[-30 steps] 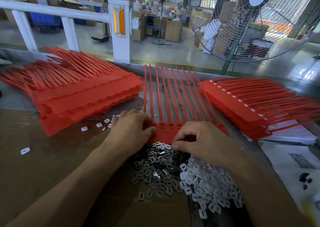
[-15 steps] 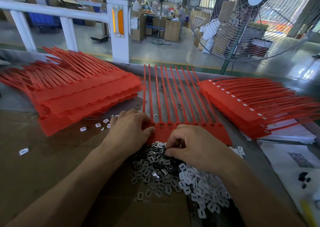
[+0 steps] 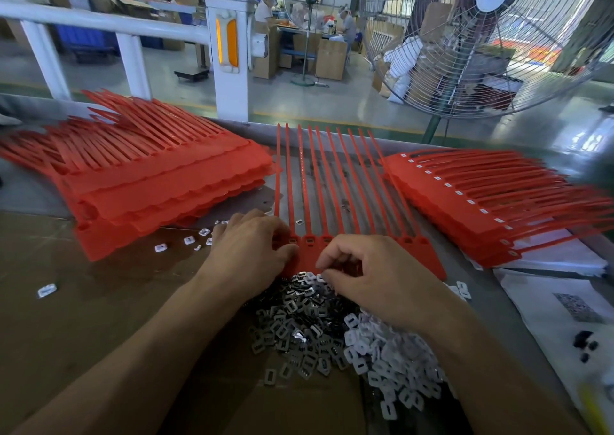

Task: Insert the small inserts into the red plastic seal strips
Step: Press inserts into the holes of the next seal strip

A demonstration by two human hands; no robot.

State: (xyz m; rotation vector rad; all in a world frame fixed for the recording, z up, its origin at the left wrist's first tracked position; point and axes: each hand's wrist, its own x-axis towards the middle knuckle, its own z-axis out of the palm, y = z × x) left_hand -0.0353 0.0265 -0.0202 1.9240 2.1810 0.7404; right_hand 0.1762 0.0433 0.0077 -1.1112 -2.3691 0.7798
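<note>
A red seal strip sheet (image 3: 428, 255) lies in the middle of the table, its long tails pointing away from me. My left hand (image 3: 249, 252) holds its left end, fingers curled over the sockets and thumb on the base. My right hand (image 3: 375, 275) hovers at the sheet's near edge. Its curled fingertips pinch at the top of the pile of metal inserts (image 3: 299, 328); what they hold is hidden. Beside that pile, under my right wrist, lies a heap of white plastic inserts (image 3: 392, 361).
A tall stack of red strip sheets (image 3: 159, 182) lies at the left and another stack (image 3: 481, 202), with white inserts in it, at the right. Loose white inserts (image 3: 192, 240) are scattered left of my hand. Paper (image 3: 564, 308) lies at the right edge. A large fan (image 3: 481, 36) stands behind the table.
My right hand has slid left along the sheet's base and down to the metal insert pile, uncovering the sheet's right end. My left hand has stayed put.
</note>
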